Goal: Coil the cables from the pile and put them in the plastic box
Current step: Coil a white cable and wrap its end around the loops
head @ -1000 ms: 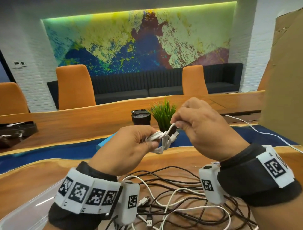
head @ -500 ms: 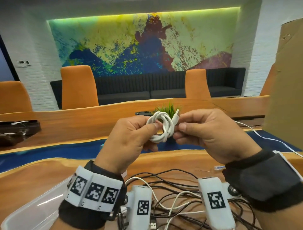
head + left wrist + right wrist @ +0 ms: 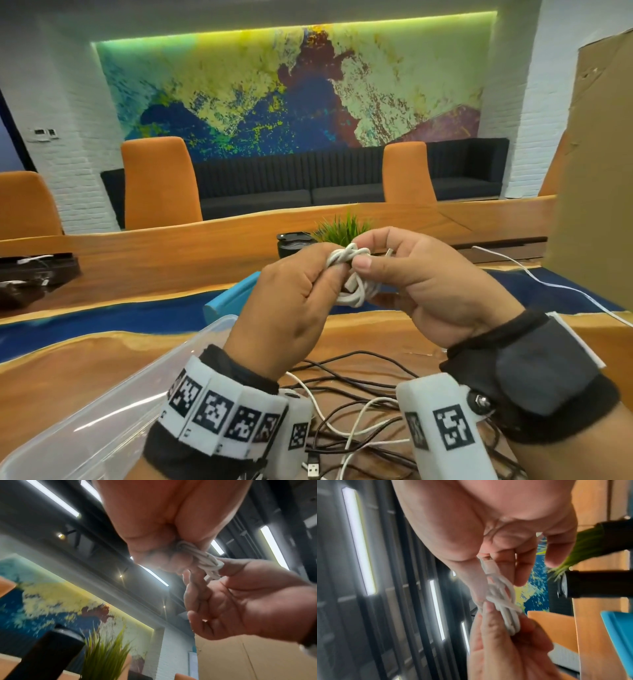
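Observation:
A small coil of white cable (image 3: 352,277) is held up in front of me, above the table. My left hand (image 3: 301,298) grips one side of the coil (image 3: 200,558) between thumb and fingers. My right hand (image 3: 411,274) pinches the other side, its thumb pressed on the wound strands and the cable's white plug end (image 3: 489,568) lying along its fingers. The pile of black and white cables (image 3: 359,411) lies on the wood below my wrists. The clear plastic box (image 3: 113,404) sits at the lower left, partly under my left forearm.
A blue lid (image 3: 233,298) lies beyond the box. A green potted plant (image 3: 342,229) and a black container (image 3: 294,243) stand behind my hands. A brown cardboard sheet (image 3: 596,164) rises at the right, with a white cable (image 3: 548,284) trailing past it.
Both hands have kept hold of the white coil and shifted right. The right hand has turned, its thumb now on top of the strands. The view has moved, showing more of the box.

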`<control>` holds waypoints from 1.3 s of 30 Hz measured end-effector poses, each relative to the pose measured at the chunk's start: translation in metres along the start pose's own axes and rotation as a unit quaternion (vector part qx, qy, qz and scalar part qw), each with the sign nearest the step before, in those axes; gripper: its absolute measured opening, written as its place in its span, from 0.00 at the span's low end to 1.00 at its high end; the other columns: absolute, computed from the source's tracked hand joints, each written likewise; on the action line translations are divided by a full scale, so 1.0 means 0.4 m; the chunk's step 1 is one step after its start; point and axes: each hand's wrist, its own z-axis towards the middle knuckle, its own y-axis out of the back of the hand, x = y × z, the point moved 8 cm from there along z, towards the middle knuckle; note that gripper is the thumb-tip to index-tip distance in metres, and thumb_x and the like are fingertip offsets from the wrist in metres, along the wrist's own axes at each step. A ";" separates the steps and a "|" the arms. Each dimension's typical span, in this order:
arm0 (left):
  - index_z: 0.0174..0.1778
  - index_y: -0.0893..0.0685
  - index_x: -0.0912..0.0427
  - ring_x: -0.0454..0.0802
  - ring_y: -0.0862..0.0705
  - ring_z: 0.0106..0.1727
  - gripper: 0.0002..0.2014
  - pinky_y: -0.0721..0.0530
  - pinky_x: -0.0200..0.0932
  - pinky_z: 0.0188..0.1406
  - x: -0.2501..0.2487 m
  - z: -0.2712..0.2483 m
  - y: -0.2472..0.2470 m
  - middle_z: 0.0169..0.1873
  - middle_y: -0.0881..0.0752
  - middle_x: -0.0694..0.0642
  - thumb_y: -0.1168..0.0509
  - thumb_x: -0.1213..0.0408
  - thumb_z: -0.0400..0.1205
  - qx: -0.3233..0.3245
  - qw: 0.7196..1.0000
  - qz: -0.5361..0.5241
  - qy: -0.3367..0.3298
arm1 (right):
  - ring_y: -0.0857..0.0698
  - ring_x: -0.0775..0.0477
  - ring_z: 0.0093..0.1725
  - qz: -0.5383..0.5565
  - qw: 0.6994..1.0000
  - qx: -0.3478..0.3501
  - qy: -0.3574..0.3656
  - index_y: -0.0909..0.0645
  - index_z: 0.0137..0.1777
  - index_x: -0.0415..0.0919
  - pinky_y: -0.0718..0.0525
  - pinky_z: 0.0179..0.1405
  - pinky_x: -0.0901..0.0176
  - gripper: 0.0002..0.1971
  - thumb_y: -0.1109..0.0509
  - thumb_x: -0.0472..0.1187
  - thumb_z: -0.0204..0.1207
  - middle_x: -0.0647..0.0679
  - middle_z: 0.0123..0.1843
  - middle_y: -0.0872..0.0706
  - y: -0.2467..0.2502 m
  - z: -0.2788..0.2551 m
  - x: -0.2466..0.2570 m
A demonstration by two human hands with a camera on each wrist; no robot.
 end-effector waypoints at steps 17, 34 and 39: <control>0.56 0.19 0.51 0.41 0.11 0.47 0.04 0.11 0.43 0.42 0.033 -0.010 -0.025 0.45 0.11 0.42 0.37 0.61 0.87 -0.051 0.997 -0.060 0.025 | 0.13 0.41 0.47 0.008 1.000 0.006 0.010 0.23 0.63 0.41 0.12 0.52 0.44 0.27 0.20 0.26 0.65 0.37 0.54 0.14 -0.018 0.012 -0.019; 0.59 0.15 0.51 0.43 0.15 0.47 0.10 0.15 0.46 0.43 0.012 -0.009 -0.014 0.45 0.13 0.46 0.39 0.58 0.86 -0.072 0.996 0.049 -0.015 | 0.14 0.53 0.47 -0.397 0.905 0.008 0.151 0.23 0.64 0.54 0.11 0.45 0.52 0.21 0.26 0.35 0.74 0.57 0.50 0.16 -0.033 -0.025 0.068; 0.72 0.19 0.54 0.42 0.18 0.57 0.24 0.18 0.34 0.56 -0.047 -0.004 -0.037 0.58 0.15 0.50 0.32 0.72 0.79 -0.035 0.992 0.077 -0.090 | 0.15 0.60 0.50 -0.416 0.893 0.029 0.170 0.35 0.75 0.59 0.13 0.50 0.62 0.34 0.25 0.35 0.74 0.60 0.56 0.17 -0.036 -0.033 0.073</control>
